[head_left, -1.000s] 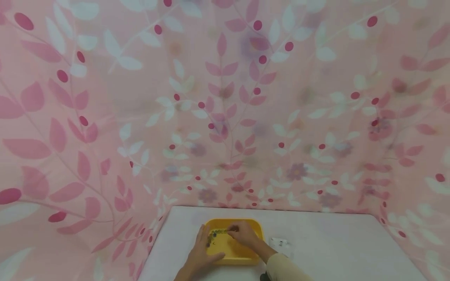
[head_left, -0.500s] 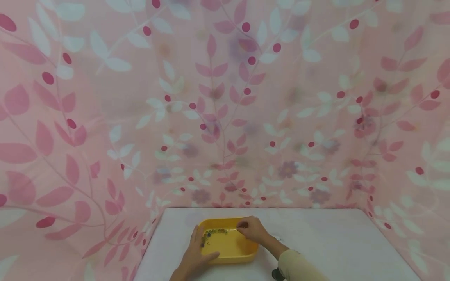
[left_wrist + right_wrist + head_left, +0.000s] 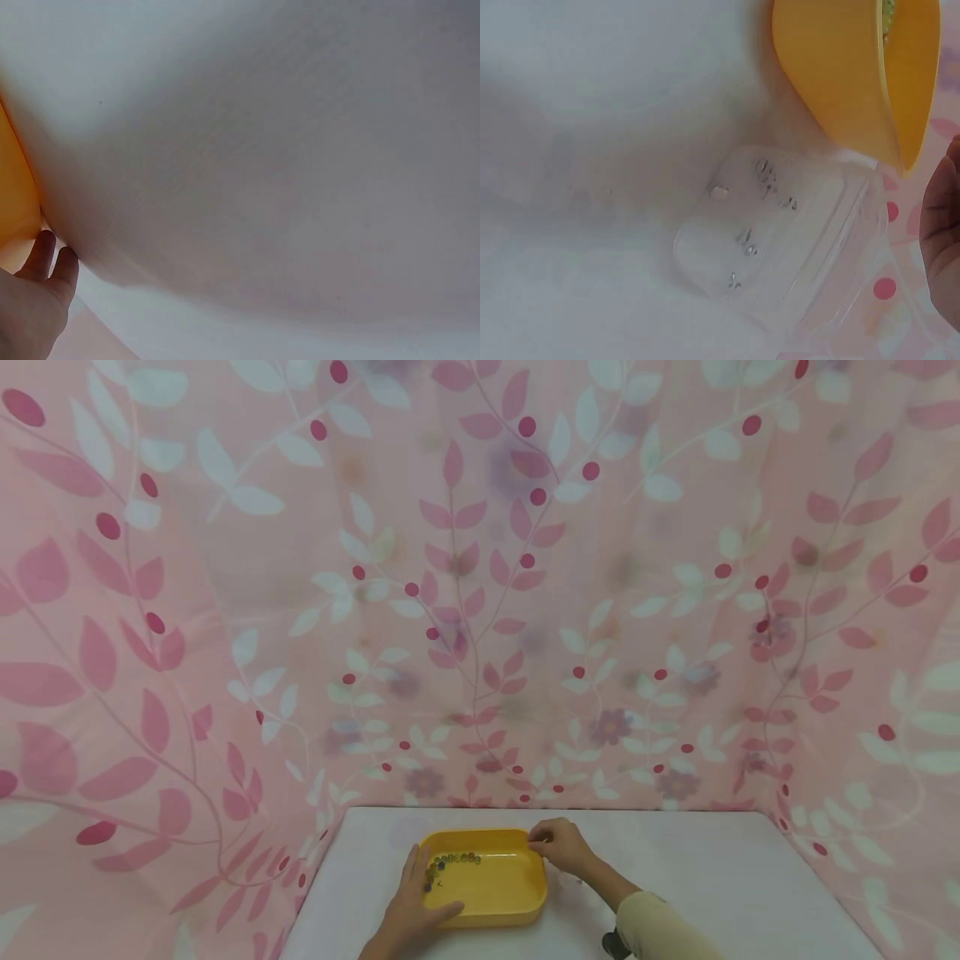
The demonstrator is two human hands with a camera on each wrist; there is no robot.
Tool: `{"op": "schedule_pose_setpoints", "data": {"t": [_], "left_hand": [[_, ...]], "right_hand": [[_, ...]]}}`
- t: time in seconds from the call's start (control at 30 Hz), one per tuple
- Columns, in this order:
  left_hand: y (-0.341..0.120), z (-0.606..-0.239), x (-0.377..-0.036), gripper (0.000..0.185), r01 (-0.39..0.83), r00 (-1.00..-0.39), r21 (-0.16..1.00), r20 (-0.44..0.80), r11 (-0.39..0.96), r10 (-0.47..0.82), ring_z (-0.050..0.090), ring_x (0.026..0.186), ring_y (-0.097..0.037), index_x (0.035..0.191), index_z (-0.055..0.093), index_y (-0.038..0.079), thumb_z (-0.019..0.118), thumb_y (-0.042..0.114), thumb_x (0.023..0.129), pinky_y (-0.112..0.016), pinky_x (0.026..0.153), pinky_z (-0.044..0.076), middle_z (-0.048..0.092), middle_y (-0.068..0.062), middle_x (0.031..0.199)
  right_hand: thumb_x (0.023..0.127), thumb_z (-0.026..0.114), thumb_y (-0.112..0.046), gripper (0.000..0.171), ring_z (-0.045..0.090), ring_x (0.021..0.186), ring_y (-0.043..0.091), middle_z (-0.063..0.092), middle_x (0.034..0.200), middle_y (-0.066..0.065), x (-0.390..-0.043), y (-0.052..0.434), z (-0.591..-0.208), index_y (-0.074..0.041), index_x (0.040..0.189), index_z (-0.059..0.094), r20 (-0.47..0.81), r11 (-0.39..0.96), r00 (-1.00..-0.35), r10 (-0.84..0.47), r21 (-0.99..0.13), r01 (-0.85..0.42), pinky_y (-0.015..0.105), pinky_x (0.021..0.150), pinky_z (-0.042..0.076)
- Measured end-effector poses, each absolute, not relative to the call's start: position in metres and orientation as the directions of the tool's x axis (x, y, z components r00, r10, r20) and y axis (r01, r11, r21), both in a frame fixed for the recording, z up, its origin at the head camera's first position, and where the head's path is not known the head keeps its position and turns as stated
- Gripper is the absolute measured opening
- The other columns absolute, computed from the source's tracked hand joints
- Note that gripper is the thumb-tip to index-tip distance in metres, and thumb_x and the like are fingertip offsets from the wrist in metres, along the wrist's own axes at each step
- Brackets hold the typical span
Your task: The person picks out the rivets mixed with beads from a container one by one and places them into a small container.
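Note:
A row of small round beads [image 3: 457, 858], greenish, amber and dark, curves along the back and left inside a yellow tray [image 3: 495, 920]. My left hand [image 3: 411, 902] steadies the tray's left side, fingers along the outer wall and thumb over the front rim. The left wrist view catches two of its fingertips [image 3: 66, 259] beside the yellow wall. At the tray's back right corner is my right hand [image 3: 566, 850], with thumb and fingers drawn together; I cannot tell what lies between them. Only part of this hand [image 3: 943, 232] shows in the right wrist view.
A clear plastic case [image 3: 780, 232] with several small silvery pieces lies on the white table [image 3: 675, 877] right of the tray, partly under the right forearm in the head view. A dark object [image 3: 617, 943] sits by the right sleeve. Pink patterned cloth [image 3: 480, 610] hangs behind.
My right hand has moved right, from the end of the bead row to the tray's back right corner. My left hand stays at the tray, and the beads keep their curved row.

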State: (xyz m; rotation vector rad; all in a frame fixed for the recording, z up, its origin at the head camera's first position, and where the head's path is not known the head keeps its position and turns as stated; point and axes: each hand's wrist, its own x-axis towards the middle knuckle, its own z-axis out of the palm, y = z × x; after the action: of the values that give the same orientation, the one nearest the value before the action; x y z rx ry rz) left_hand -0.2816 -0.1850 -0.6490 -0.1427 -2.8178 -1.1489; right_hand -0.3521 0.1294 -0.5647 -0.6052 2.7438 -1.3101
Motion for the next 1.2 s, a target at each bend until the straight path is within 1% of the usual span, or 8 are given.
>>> {"op": "schedule_pose_setpoints", "data": {"t": [0.13,0.23,0.33,0.53,0.67,0.8,1.0,1.2], "left_hand": [[-0.185,-0.649,-0.281,0.120,0.116,-0.991,0.701,0.124,0.704,0.040,0.034,0.140,-0.051,0.160,0.016,0.015,0.081,0.061,0.069,-0.067,0.098,0.044,0.008,-0.019,0.165],[-0.185,-0.650,-0.281,0.120,0.131,-0.990,0.709,0.135,0.693,0.049,0.033,0.139,-0.053,0.160,0.016,0.015,0.081,0.060,0.070,-0.069,0.096,0.044,0.008,-0.020,0.165],[-0.185,-0.652,-0.281,0.120,0.142,-0.988,0.708,0.143,0.691,0.056,0.033,0.140,-0.053,0.160,0.015,0.015,0.081,0.060,0.071,-0.069,0.096,0.045,0.008,-0.020,0.165],[-0.185,-0.655,-0.282,0.119,0.154,-0.986,0.708,0.157,0.689,0.060,0.033,0.139,-0.054,0.160,0.015,0.014,0.081,0.059,0.071,-0.067,0.094,0.047,0.007,-0.022,0.164],[-0.186,-0.654,-0.283,0.118,0.151,-0.987,0.707,0.151,0.691,0.061,0.033,0.139,-0.053,0.160,0.015,0.014,0.080,0.060,0.072,-0.067,0.093,0.048,0.007,-0.021,0.165],[-0.187,-0.652,-0.283,0.118,0.160,-0.985,0.696,0.157,0.700,0.069,0.034,0.139,-0.053,0.160,0.015,0.013,0.079,0.060,0.073,-0.065,0.091,0.049,0.006,-0.020,0.165],[-0.188,-0.649,-0.283,0.118,0.161,-0.985,0.702,0.160,0.694,0.066,0.034,0.139,-0.054,0.160,0.014,0.013,0.080,0.058,0.073,-0.065,0.091,0.049,0.005,-0.021,0.165],[-0.186,-0.651,-0.283,0.118,0.166,-0.984,0.712,0.161,0.683,0.071,0.031,0.141,-0.054,0.160,0.014,0.013,0.080,0.057,0.073,-0.066,0.094,0.048,0.005,-0.021,0.165]], "right_hand": [[0.090,0.072,-0.013,0.009,0.063,0.077,0.012,0.073,0.090,0.002,-0.352,0.137,-0.564,-0.006,0.095,0.075,0.128,0.581,-0.926,-0.354,-0.746,-0.325,0.025,0.068,0.060],[0.090,0.072,-0.013,0.011,0.062,0.072,0.011,0.073,0.088,0.002,-0.353,0.143,-0.564,-0.003,0.095,0.075,0.130,0.582,-0.927,-0.353,-0.744,-0.326,0.024,0.065,0.058],[0.089,0.072,-0.011,0.010,0.061,0.068,0.011,0.072,0.086,0.002,-0.353,0.150,-0.565,-0.003,0.093,0.075,0.138,0.579,-0.927,-0.347,-0.747,-0.328,0.022,0.059,0.056],[0.089,0.072,-0.010,0.005,0.060,0.065,0.013,0.071,0.086,0.003,-0.352,0.162,-0.561,-0.007,0.092,0.074,0.137,0.572,-0.938,-0.317,-0.762,-0.304,0.022,0.054,0.054],[0.088,0.073,-0.011,0.005,0.060,0.065,0.012,0.071,0.085,0.003,-0.350,0.168,-0.558,-0.008,0.091,0.074,0.122,0.585,-0.951,-0.286,-0.764,-0.274,0.023,0.055,0.055],[0.087,0.074,-0.010,0.006,0.061,0.066,0.015,0.071,0.085,0.004,-0.349,0.175,-0.558,-0.007,0.092,0.074,0.110,0.577,-0.959,-0.261,-0.779,-0.246,0.024,0.056,0.055],[0.087,0.074,-0.011,0.011,0.062,0.069,0.017,0.072,0.085,0.004,-0.349,0.185,-0.560,-0.005,0.096,0.074,0.093,0.544,-0.963,-0.251,-0.810,-0.220,0.025,0.058,0.056],[0.089,0.071,-0.010,0.013,0.061,0.070,0.018,0.072,0.085,0.005,-0.345,0.194,-0.557,-0.003,0.101,0.074,0.055,0.558,-0.975,-0.213,-0.813,-0.168,0.027,0.060,0.057]]}}
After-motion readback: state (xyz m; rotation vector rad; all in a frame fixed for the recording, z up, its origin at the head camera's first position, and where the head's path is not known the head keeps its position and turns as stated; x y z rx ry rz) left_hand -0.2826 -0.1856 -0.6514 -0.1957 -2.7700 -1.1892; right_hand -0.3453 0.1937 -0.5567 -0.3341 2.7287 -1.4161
